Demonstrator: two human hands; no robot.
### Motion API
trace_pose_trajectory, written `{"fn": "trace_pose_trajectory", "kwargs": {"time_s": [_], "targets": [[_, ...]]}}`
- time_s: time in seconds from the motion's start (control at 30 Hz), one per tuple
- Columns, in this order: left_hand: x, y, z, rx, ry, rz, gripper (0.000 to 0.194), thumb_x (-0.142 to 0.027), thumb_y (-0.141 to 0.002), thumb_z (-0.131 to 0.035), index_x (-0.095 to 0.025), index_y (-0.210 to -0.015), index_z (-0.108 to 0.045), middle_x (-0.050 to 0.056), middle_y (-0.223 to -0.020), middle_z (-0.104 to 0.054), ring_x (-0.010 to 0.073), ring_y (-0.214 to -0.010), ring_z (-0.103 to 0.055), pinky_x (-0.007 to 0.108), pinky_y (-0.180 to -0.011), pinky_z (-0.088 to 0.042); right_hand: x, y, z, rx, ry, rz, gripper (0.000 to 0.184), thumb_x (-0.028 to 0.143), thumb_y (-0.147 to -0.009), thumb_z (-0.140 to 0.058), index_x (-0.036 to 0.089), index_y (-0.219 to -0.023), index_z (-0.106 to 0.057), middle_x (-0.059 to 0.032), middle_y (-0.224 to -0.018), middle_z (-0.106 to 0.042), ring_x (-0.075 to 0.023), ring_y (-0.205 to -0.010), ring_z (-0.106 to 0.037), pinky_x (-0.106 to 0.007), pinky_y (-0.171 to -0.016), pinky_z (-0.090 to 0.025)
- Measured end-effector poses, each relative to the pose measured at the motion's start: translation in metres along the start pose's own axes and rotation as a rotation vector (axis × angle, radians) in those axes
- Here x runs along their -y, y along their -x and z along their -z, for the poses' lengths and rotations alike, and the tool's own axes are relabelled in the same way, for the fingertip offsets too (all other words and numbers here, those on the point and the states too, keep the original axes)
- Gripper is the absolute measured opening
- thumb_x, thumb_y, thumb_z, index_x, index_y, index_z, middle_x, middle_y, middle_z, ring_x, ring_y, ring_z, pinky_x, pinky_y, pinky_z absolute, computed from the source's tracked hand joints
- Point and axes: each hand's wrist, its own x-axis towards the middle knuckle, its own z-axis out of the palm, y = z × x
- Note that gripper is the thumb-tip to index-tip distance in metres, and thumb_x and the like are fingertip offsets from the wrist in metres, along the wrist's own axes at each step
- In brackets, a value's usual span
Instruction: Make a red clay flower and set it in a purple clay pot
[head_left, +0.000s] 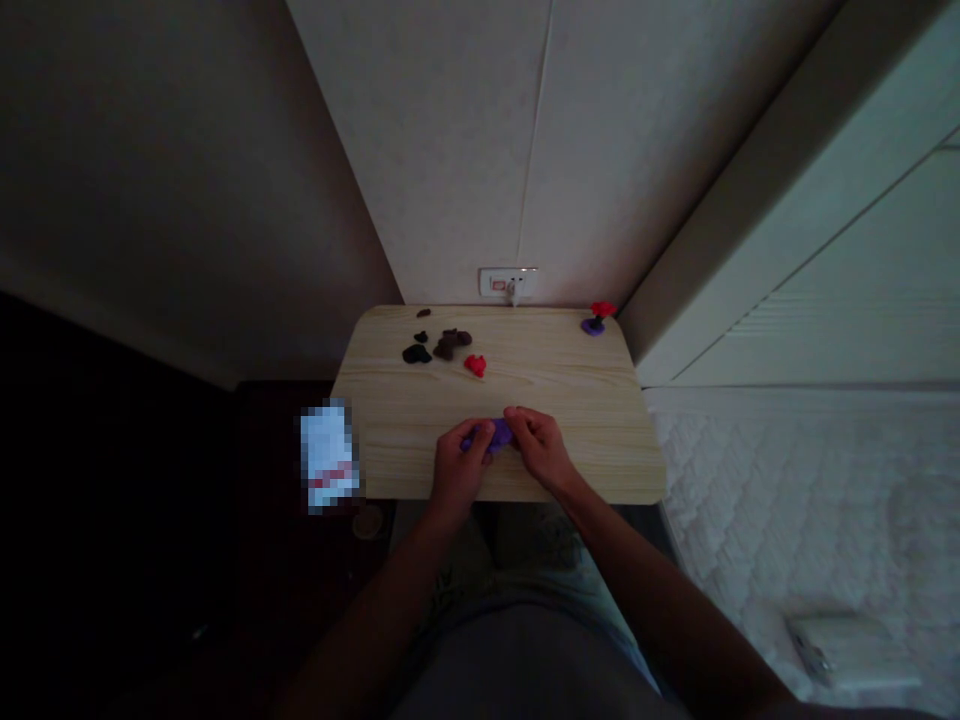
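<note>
A purple lump of clay (493, 434) lies near the front edge of a small light wooden table (570, 400). My left hand (457, 465) and my right hand (540, 445) both have their fingers closed on it from either side, pressing it against the tabletop. Farther back on the table lie a small red clay piece (475, 365), a brown clay piece (450, 343) and a black clay piece (416, 353). At the far right corner stands a little figure of red clay on a purple base (596, 319).
A wall socket (508, 283) sits on the wall just behind the table. A white quilted bed (795, 500) with a flat white object (840, 645) on it lies to the right. A blurred white card (328, 455) hangs left of the table, over dark floor.
</note>
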Motion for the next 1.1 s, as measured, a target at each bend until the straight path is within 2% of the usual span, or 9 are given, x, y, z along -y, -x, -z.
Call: {"fn": "trace_pose_trajectory", "kwargs": {"time_s": [0.1,0.3,0.5,0.6,0.73,0.9,1.1], "targets": [[-0.0045,-0.0013,0.0044,-0.034,-0.028,-0.030,0.034,-0.049,-0.079,-0.076,-0.016,-0.082,-0.076,0.001,-0.068,-0.064,0.0140,-0.060,-0.054,0.024,-0.055,-0.041,0.0018,0.0039,0.0003,0.056,0.004,-0.008,0.055,0.071,-0.095,-0.050,0.023,-0.067,-0.047,0.0039,-0.059,-0.039,-0.0135,-0.055,-0.035,-0.027,-0.052,-0.029],[-0.0078,-0.0013,0.0056,-0.029,-0.025,-0.048,0.029,-0.045,-0.080,-0.076,-0.017,-0.077,-0.074,0.000,-0.068,-0.064,0.0143,-0.063,-0.054,0.024,-0.058,-0.042,0.0076,0.0100,0.0030,0.107,0.030,0.012,0.046,0.061,-0.087,-0.070,0.022,-0.072,-0.053,0.0048,-0.062,-0.042,-0.0125,-0.057,-0.035,-0.026,-0.053,-0.028],[-0.0028,-0.0023,0.0033,0.084,0.053,0.035,0.044,-0.057,-0.079,-0.076,-0.014,-0.085,-0.072,-0.001,-0.064,-0.058,0.0103,-0.053,-0.046,0.023,-0.050,-0.035,0.0019,0.0086,0.0043,0.059,-0.005,-0.004,0.048,0.064,-0.093,-0.060,0.023,-0.071,-0.049,0.0056,-0.056,-0.042,-0.0117,-0.050,-0.036,-0.027,-0.048,-0.027],[-0.0025,-0.0012,0.0049,0.122,0.054,0.066,0.041,-0.052,-0.072,-0.083,-0.013,-0.081,-0.072,-0.002,-0.063,-0.057,0.0092,-0.052,-0.045,0.023,-0.049,-0.033,-0.0015,0.0071,0.0042,0.030,-0.018,-0.017,0.050,0.065,-0.095,-0.056,0.023,-0.069,-0.048,0.0052,-0.054,-0.044,-0.0118,-0.049,-0.037,-0.027,-0.048,-0.028],[-0.0044,-0.0007,0.0054,0.099,0.044,0.058,0.035,-0.046,-0.071,-0.085,-0.014,-0.077,-0.072,-0.003,-0.062,-0.057,0.0100,-0.056,-0.047,0.023,-0.052,-0.036,-0.0007,0.0059,0.0037,0.037,-0.017,-0.020,0.053,0.065,-0.097,-0.052,0.022,-0.067,-0.050,0.0034,-0.055,-0.047,-0.0126,-0.052,-0.041,-0.027,-0.050,-0.033],[-0.0058,-0.0047,0.0043,0.065,0.046,0.044,0.030,-0.042,-0.071,-0.085,-0.014,-0.075,-0.073,-0.003,-0.060,-0.056,0.0097,-0.056,-0.045,0.023,-0.053,-0.034,0.0005,0.0077,0.0050,0.098,-0.010,-0.007,0.044,0.062,-0.088,-0.069,0.022,-0.077,-0.053,0.0053,-0.058,-0.048,-0.0123,-0.053,-0.042,-0.025,-0.049,-0.032],[-0.0044,-0.0074,0.0092,0.136,0.092,0.059,0.038,-0.051,-0.078,-0.079,-0.015,-0.076,-0.071,-0.001,-0.061,-0.057,0.0106,-0.055,-0.047,0.024,-0.053,-0.037,-0.0011,0.0089,0.0084,0.137,-0.033,0.006,0.040,0.058,-0.094,-0.064,0.023,-0.078,-0.054,0.0050,-0.055,-0.051,-0.0115,-0.048,-0.043,-0.025,-0.046,-0.033]]}}
